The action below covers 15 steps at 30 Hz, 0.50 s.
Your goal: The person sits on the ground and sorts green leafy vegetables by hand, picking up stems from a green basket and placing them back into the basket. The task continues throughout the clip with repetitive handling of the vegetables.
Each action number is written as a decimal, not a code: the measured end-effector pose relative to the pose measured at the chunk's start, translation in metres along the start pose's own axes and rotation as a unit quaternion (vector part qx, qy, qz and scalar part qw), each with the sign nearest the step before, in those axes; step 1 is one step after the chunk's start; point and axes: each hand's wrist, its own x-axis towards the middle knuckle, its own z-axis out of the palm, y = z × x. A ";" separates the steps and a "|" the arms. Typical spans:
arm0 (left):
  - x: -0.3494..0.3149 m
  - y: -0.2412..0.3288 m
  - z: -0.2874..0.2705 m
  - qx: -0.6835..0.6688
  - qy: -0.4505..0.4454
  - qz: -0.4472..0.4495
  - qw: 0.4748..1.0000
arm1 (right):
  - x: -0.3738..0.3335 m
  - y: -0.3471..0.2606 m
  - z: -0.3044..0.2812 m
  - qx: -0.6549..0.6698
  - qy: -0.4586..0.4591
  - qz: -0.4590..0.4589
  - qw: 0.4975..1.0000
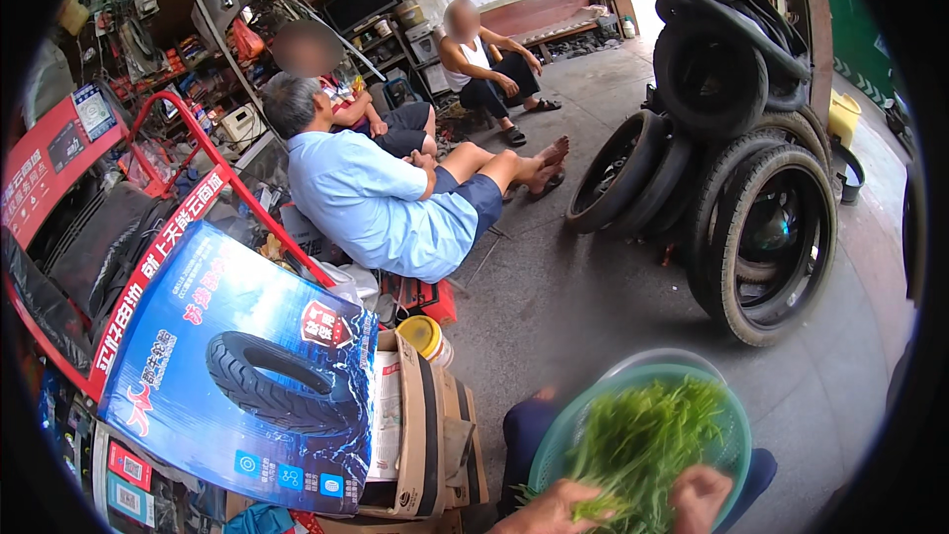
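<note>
A green plastic colander (736,425) sits in my lap, between my dark-clothed knees. Long-stemmed leafy greens (647,425) are heaped in it, their tips toward the far rim. At the near left of the colander, my left hand (559,510) is closed around a small bunch of the greens, with pale ends poking out past the fingers. My right hand (700,496) is over the near right part of the heap, its fingers curled in. What it grips, if anything, is hidden. A paler round rim shows behind the colander.
Tyres (776,247) stand stacked at the right. Cardboard boxes (425,425) and a blue tyre poster (247,366) are at my left, near a yellow-lidded bucket (423,338). A person in a light blue shirt (371,203) sits ahead left, with two other seated people beyond.
</note>
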 end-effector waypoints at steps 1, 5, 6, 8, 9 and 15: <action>0.000 -0.018 -0.005 -0.041 -0.003 0.024 0.999 | 0.007 -0.005 -0.013 -0.019 -0.015 -0.010 1.000; -0.010 -0.001 -0.013 -0.255 0.239 -0.092 0.932 | 0.021 -0.017 -0.019 -0.129 -0.015 -0.093 0.987; -0.003 0.012 -0.027 -0.266 0.272 -0.166 0.910 | 0.024 0.001 -0.032 -0.186 0.012 -0.103 0.977; 0.009 0.008 -0.039 -0.351 0.304 -0.145 0.874 | 0.026 -0.012 -0.025 -0.291 0.038 -0.107 0.950; 0.011 0.011 -0.039 -0.362 0.333 -0.142 0.859 | 0.024 -0.014 -0.025 -0.344 0.047 -0.114 0.931; 0.012 0.014 -0.043 -0.350 0.351 -0.083 0.865 | 0.017 -0.011 -0.033 -0.483 0.034 -0.137 0.864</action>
